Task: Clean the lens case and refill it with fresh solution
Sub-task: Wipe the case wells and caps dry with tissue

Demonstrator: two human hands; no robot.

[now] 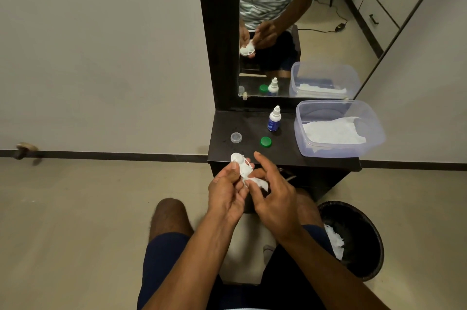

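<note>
Both hands [252,191] around white lens case [241,163] and tissue [259,182]

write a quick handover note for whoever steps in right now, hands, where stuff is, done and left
Left hand: holds the white lens case, open, both caps off.
Right hand: pinches a small piece of tissue against the case.
On the dark shelf: green cap, clear cap, solution bottle upright, cap on, and a plastic tub of fresh tissue.
Bin at right on the floor, with a used tissue inside.
Done: caps removed, wiping under way.
Left: finish wiping, bin the tissue, refill both wells, screw the caps on.
</note>
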